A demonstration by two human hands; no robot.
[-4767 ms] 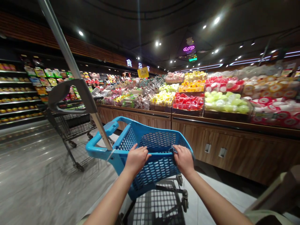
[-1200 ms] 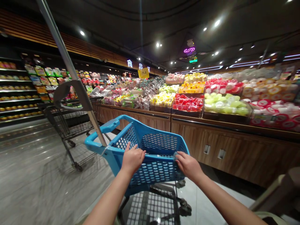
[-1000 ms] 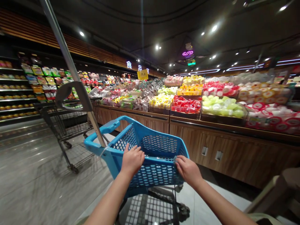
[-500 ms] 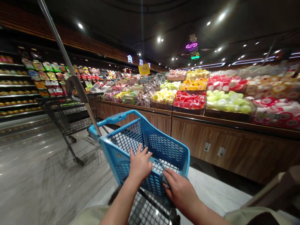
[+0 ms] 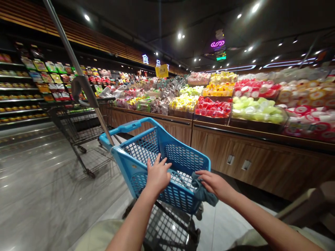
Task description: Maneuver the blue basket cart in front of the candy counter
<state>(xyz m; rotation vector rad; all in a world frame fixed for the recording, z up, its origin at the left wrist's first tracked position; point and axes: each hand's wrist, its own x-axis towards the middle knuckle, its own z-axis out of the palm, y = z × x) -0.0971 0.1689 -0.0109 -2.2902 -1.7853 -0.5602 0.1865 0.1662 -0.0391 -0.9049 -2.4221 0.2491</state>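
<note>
In front of me stands a small blue shopping cart with a lattice-walled plastic basket. My left hand is at the near side of the basket, fingers spread over the rim and holding nothing. At the basket's right front corner, my right hand grips a dark teal cloth. The cloth lies bunched against the corner and hangs down outside it. A grey pole with a looped handle rises from the cart's handle end.
A black wire shopping cart stands behind at the left. Along the far side runs a wooden display counter with bins of packaged sweets and jellies. Stocked shelves line the left wall. A brownish object is at lower right.
My right hand has moved right and slightly up along the basket rim to its corner, bringing the cloth with it. My left hand stays about where it was.
</note>
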